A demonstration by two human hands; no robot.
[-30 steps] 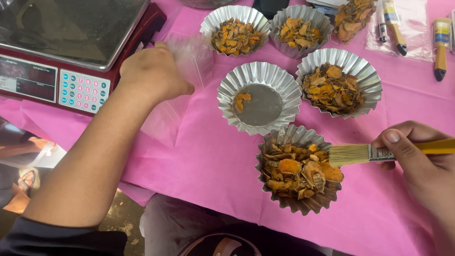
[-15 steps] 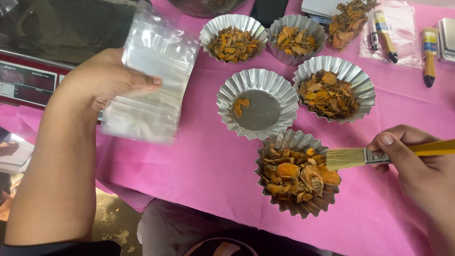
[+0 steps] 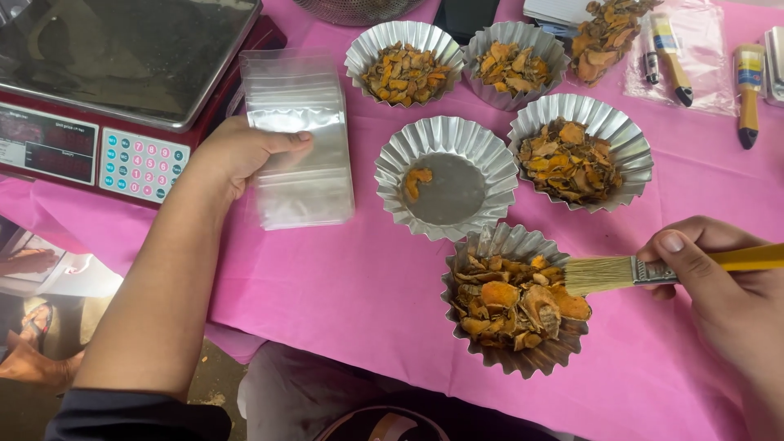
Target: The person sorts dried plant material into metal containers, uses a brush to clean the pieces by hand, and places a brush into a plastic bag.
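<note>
My left hand grips a stack of clear plastic zip bags above the pink cloth, just right of the scale. My right hand holds a flat paintbrush with a yellow handle; its bristles rest at the right rim of the nearest fluted foil tray, which is full of orange-brown dried slices. Beyond it stands a nearly bare foil tray with a few orange pieces at its left.
A red digital scale with a steel pan sits at the far left. Three more filled foil trays stand at the back. Two spare brushes and a plastic bag lie at the far right. The pink tablecloth ends near my lap.
My left hand has lifted the plastic bags off the cloth beside the scale and now holds them flat facing up. My right hand and the brush have stayed put.
</note>
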